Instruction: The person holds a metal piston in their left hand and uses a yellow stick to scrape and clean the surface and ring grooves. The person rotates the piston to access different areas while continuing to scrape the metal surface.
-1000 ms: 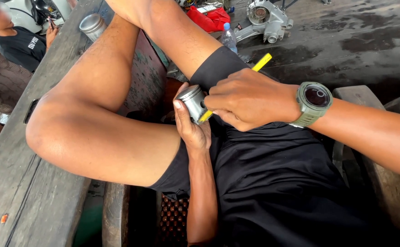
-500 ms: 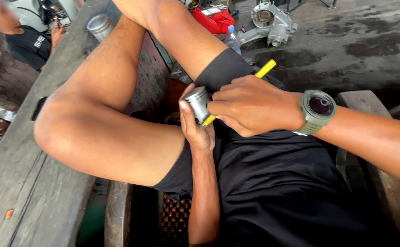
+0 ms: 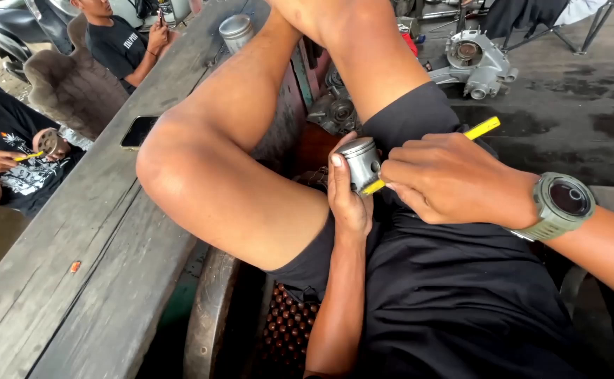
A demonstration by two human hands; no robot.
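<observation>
Head camera, looking down: the left hand (image 3: 349, 200) is wrapped around a small metal piston (image 3: 361, 163), thumb up along its side, and holds it upright over the lap, beside the raised bare knee (image 3: 180, 165). The right hand (image 3: 454, 179), with a green watch (image 3: 563, 203) on the wrist, is closed on a yellow tool (image 3: 481, 128) whose tip presses against the piston's side, low on the skirt. Judging from this, the work on the piston is under way and not finished; the tool is engaged and nothing has been set down, though what the tip is doing there is too small to tell. Outward, a long grey wooden bench (image 3: 75, 281) runs up the left, with a dark phone (image 3: 139, 131) lying on it and a metal cylinder (image 3: 235, 31) standing at its far end. Beyond lies a wet concrete floor (image 3: 588, 98) with an engine casing (image 3: 479, 63), and 2 other people sit at the left, 1 handling a similar part with a yellow tool.
</observation>
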